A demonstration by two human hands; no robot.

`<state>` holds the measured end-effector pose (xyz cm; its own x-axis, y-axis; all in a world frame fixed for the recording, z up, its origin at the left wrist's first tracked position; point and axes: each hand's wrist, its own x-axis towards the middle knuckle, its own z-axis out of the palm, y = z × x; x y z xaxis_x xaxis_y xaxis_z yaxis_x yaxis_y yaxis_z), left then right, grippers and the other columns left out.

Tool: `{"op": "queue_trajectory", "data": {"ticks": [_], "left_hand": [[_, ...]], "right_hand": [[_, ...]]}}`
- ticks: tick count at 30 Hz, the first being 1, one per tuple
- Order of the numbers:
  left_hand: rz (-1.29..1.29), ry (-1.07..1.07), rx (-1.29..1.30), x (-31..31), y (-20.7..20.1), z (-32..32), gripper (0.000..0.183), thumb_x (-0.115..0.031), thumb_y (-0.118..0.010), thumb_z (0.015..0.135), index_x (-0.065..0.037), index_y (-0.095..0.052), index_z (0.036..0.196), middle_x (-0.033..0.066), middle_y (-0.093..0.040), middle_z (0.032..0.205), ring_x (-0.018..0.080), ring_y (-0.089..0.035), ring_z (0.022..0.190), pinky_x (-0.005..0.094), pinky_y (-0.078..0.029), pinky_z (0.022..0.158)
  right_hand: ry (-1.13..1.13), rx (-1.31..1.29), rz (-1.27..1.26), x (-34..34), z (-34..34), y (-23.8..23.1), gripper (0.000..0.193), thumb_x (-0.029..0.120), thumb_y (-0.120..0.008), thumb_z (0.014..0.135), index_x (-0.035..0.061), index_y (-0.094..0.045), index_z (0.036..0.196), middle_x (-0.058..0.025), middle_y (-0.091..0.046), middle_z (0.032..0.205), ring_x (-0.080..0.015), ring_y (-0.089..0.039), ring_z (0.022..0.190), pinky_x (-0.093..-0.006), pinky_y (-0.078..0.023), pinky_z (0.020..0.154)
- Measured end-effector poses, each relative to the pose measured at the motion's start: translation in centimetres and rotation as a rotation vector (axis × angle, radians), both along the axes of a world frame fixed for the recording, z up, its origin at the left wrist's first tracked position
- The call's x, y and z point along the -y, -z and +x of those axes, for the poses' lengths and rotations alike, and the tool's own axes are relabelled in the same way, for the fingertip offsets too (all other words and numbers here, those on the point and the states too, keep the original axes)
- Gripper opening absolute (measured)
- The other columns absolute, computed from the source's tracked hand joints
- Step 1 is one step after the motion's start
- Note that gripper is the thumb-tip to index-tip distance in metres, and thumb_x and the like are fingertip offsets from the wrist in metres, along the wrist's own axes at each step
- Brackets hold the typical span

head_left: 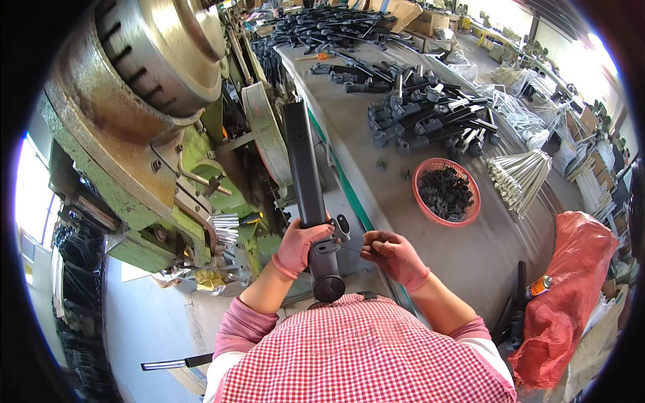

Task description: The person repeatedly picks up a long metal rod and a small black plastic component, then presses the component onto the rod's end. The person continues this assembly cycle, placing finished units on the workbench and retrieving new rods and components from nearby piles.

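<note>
My left hand [299,248], in a pink glove with bare fingertips, is wrapped round the lower part of a long black rectangular tube [304,161]. The tube stands out in front of me, its near end in a dark grey plastic joint [328,272] with a round end close to my apron. A small black oval piece [343,225] sticks out beside the joint. To the right, my right hand [398,258], gloved alike, pinches a thin wire-like rod [351,249] that reaches toward the joint. The rod's far tip is hard to make out against the joint.
At the left looms a large green machine [134,195] with a metal flywheel. A long grey table [430,248] on the right bears a pink basket [476,213] of small black parts, piled black fittings [416,117], a bundle of metal rods [521,178] and a red sack [564,295].
</note>
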<state>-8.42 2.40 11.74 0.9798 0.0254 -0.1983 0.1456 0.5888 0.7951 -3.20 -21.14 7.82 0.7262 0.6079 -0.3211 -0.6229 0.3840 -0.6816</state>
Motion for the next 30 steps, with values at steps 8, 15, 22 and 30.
{"op": "queue_trajectory", "data": {"ticks": [8,15,22,30], "left_hand": [[0.045,0.09,0.117,-0.4,-0.7,-1.2,0.031,-0.01,-0.07,0.084,-0.001,-0.058,0.112,0.0077,-0.064,0.094,0.0184,-0.066,0.083,0.0347,-0.057,0.078],[0.061,0.148,0.131,-0.8,-0.5,-1.7,0.032,-0.014,-0.072,0.082,-0.001,-0.059,0.109,0.0042,-0.063,0.092,0.0157,-0.065,0.082,0.0317,-0.055,0.075],[0.054,0.142,0.089,-1.4,0.5,-1.9,0.036,-0.015,-0.072,0.08,-0.003,-0.057,0.11,0.0088,-0.065,0.098,0.018,-0.063,0.088,0.0302,-0.051,0.081],[0.151,0.069,0.058,-1.1,0.1,-2.2,0.031,-0.013,-0.069,0.082,-0.002,-0.058,0.109,0.007,-0.066,0.099,0.0161,-0.064,0.091,0.0291,-0.051,0.084]], "right_hand": [[-0.122,0.584,-0.505,0.0,0.6,-6.4,0.015,0.014,-0.064,0.096,0.0,-0.067,0.099,0.0001,-0.059,0.072,-0.006,-0.053,0.058,-0.0205,-0.043,0.052],[-0.134,0.709,-0.333,-2.9,-0.5,-6.7,0.014,0.011,-0.06,0.098,0.004,-0.067,0.107,0.0041,-0.054,0.078,-0.0036,-0.049,0.064,-0.0197,-0.04,0.053],[-0.282,0.59,-0.394,-2.9,-0.4,-7.3,0.015,0.015,-0.064,0.096,0.0009,-0.067,0.099,0.002,-0.058,0.077,-0.0036,-0.052,0.065,-0.0206,-0.041,0.054],[-0.224,0.953,-0.401,-3.4,-0.3,-5.9,0.03,0.018,-0.071,0.088,-0.0004,-0.067,0.111,-0.0036,-0.06,0.083,-0.0125,-0.057,0.074,-0.0282,-0.049,0.069]]}}
